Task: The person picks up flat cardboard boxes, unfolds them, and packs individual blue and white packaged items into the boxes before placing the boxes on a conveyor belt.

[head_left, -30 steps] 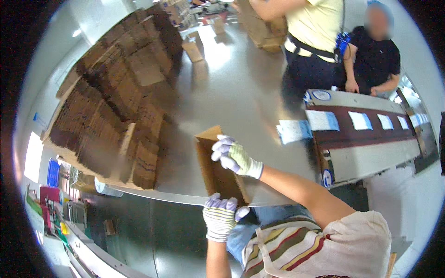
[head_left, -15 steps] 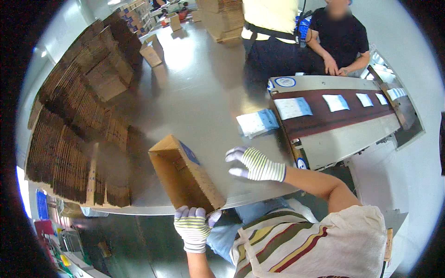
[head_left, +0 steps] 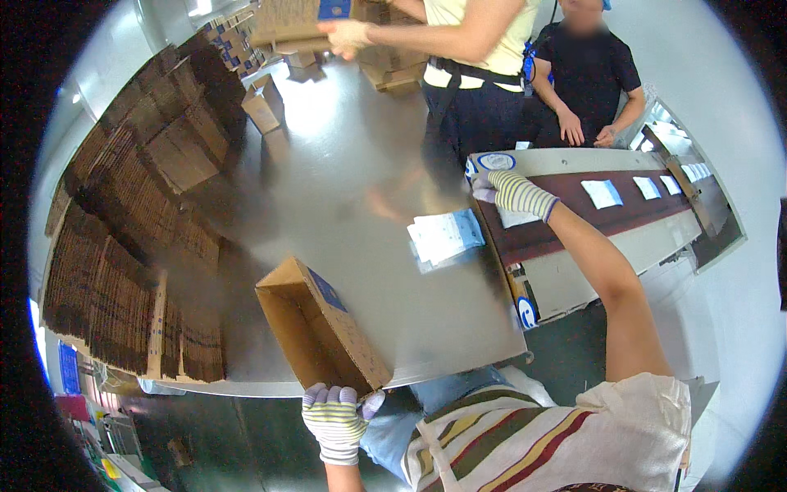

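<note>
An open cardboard box point(head_left: 324, 328) rests tilted on the metal table, its open side turned toward me. My left hand point(head_left: 334, 422), in a striped glove, is closed on the box's near edge, with the thumb on the right. My right hand point(head_left: 516, 195), gloved alike, reaches over the near end of the conveyor belt point(head_left: 566, 215). Its fingers are stretched out over a white packet point(head_left: 518, 218), which the hand partly covers. Left of the conveyor, a small pile of white and blue packets point(head_left: 447, 238) lies on the table.
Flattened cardboard boxes point(head_left: 123, 279) stand stacked along the left. An upright box point(head_left: 264, 105) is farther back. Several packets point(head_left: 602, 194) lie along the belt. Across the table, a person in yellow point(head_left: 484, 41) holds a carton point(head_left: 299, 20); another in black point(head_left: 584, 78) sits by the conveyor.
My right hand has moved up and right from above the table to the belt's end. My left hand keeps its grip on the box. The person in yellow now holds a carton in view.
</note>
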The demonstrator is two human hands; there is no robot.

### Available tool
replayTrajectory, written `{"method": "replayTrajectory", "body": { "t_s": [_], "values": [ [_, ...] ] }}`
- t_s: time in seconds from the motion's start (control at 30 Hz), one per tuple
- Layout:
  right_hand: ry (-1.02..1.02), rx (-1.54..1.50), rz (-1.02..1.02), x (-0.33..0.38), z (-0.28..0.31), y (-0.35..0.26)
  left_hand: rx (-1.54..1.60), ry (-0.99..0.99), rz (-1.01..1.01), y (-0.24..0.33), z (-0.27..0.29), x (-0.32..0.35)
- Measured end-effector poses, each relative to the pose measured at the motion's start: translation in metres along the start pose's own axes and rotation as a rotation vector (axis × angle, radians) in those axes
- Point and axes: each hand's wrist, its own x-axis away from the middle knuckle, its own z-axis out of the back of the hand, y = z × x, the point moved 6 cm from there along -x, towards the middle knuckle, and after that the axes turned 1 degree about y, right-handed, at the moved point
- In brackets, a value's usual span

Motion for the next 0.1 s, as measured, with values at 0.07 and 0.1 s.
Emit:
{"method": "replayTrajectory", "body": {
  "t_s": [0.07, 0.1],
  "values": [
    [-0.221, 0.316, 0.028, -0.004, -0.006, -0.046, -0.034, -0.004, 0.018, -0.005, 0.001, 0.008],
    [-0.269, 0.253, -0.095, -0.010, -0.009, -0.032, -0.020, 0.001, 0.014, -0.005, -0.002, 0.009]
  ]
}}
